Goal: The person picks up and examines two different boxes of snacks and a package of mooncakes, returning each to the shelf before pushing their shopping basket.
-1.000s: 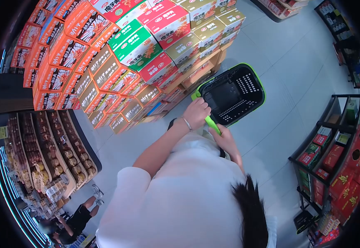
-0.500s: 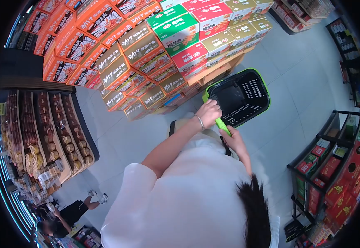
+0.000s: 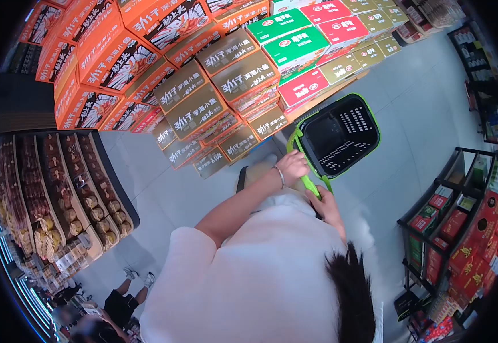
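Note:
A black shopping basket (image 3: 340,134) with a bright green rim hangs in front of me, tilted so that its perforated inside shows. Its green handle (image 3: 309,184) runs between my two hands. My left hand (image 3: 293,164), with a bracelet at the wrist, is closed around the upper part of this handle. Lower down and to the right, my right hand (image 3: 325,207) grips the handle near its other end, its fingers partly hidden. Nothing can be made out inside the basket.
Stacked orange cartons (image 3: 111,54), brown boxes (image 3: 243,71) and green boxes (image 3: 294,48) stand ahead. A shelf of packaged food (image 3: 74,194) is at left, a rack with red boxes (image 3: 455,223) at right. Another person (image 3: 120,306) stands at lower left.
The stacked boxes have shifted rightward and look nearer in view. The basket has tipped and moved slightly right, and both hands still hold its handle. The other person has shifted lower in view.

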Demonstrator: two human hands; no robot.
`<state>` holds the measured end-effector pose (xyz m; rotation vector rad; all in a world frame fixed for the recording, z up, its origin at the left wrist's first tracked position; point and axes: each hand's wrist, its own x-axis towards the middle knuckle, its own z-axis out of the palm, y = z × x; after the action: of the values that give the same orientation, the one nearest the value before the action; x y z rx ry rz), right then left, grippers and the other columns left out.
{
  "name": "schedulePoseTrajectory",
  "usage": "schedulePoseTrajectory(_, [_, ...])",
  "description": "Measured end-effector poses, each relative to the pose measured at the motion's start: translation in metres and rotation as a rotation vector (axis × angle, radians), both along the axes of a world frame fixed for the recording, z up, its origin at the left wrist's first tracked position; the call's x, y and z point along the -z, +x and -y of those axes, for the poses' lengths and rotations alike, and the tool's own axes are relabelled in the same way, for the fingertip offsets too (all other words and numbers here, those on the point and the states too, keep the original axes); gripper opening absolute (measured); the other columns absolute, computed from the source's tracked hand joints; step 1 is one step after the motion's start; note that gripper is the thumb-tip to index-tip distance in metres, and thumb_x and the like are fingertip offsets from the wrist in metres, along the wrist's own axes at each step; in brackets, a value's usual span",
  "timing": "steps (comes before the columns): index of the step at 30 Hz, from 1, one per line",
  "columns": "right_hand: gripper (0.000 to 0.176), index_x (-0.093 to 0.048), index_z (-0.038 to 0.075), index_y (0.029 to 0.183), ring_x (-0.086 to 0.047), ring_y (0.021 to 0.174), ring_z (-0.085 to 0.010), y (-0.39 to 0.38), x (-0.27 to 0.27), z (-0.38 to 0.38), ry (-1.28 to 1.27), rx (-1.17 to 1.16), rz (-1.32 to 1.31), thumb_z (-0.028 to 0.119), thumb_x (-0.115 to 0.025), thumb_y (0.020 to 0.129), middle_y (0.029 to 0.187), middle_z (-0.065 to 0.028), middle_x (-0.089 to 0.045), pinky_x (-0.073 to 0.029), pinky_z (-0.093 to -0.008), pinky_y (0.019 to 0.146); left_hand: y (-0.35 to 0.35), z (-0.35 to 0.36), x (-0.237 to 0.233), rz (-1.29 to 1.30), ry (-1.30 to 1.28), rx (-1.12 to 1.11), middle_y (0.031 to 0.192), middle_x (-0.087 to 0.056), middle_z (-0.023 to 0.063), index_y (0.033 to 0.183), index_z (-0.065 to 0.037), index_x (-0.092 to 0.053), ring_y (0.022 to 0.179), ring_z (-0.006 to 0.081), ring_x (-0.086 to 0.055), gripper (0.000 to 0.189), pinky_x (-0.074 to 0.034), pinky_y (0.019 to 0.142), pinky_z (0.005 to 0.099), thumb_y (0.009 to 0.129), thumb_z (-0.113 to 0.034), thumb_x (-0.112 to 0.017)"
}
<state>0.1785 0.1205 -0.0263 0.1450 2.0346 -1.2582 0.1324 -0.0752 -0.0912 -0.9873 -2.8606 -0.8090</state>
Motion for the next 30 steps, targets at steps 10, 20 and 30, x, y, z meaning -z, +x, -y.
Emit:
schedulePoseTrajectory(10, [0.029,-0.063,0.0,0.098,-0.046,0.06,-0.0116,0.011,-0.001,-0.009,0.054,-0.078,-0.001,0.029,-0.065,0.091,0.064,-0.0052,-0.053,-0.04,-0.0314,0.056,0.001,0.002,-0.024,0.219,-0.163,0.15,0.072,-0.064,0.0049,0.069,-0.012,-0.064,0.086,0.0239,-0.06,0.006,-0.046,0.08,0.0385,0.063,-0.012,-0.064])
schedulePoseTrajectory(20, [0.026,-0.058,0.006,0.087,-0.038,0.05,-0.0025,-0.009,-0.009,-0.033,-0.089,-0.136,0.189,0.03,-0.057,0.097,0.059,0.0068,-0.044,-0.029,-0.0229,0.044,0.01,-0.021,-0.018,-0.064,0.072,-0.079,0.072,-0.053,0.0047,0.072,-0.009,-0.063,0.08,0.0226,-0.057,0.011,-0.036,0.104,0.0463,0.065,-0.017,-0.067])
schedulePoseTrajectory(30, [0.026,-0.06,0.004,0.098,-0.035,0.047,-0.0037,-0.03,-0.009,-0.046,-0.275,-0.272,0.277,0.028,-0.05,0.101,0.057,0.0061,-0.043,-0.029,-0.0218,0.044,0.027,-0.011,-0.034,-0.046,-0.052,-0.327,0.097,-0.056,0.0096,0.094,-0.008,-0.059,0.106,0.0265,-0.057,0.027,-0.03,0.112,0.0499,0.071,-0.018,-0.069])
